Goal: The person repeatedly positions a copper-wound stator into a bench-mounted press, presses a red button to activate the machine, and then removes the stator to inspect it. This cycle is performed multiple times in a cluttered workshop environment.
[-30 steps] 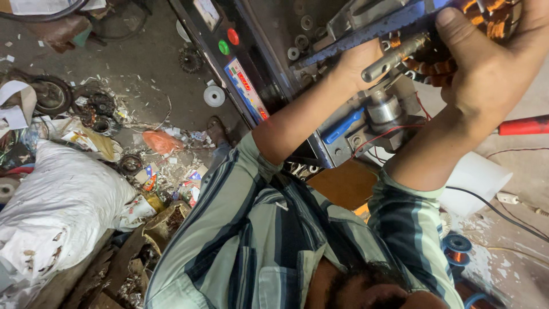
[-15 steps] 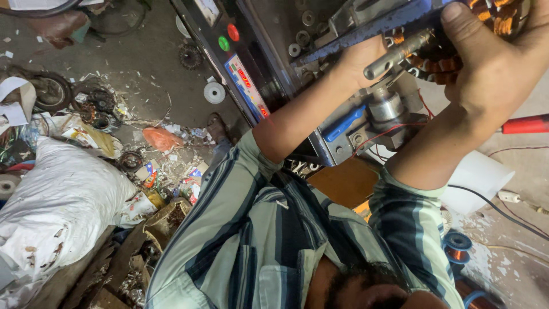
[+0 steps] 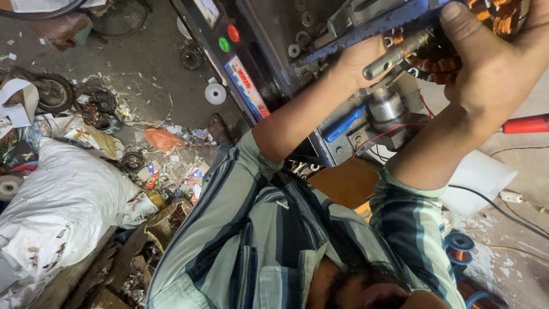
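Both bare forearms reach forward from rolled, striped green-and-navy shirt sleeves. The left hand (image 3: 357,60), partly hidden, is curled with its fingers out of sight. The right hand (image 3: 492,63) is raised, wrist bent, thumb (image 3: 460,26) pressed flat and fingers wrapped over the far side.

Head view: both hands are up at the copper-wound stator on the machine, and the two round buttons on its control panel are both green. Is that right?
Not quite. In the head view the left hand and right hand are indeed at the copper-wound stator, but of the control panel buttons only one is green. There is a red button and beside it a green button.
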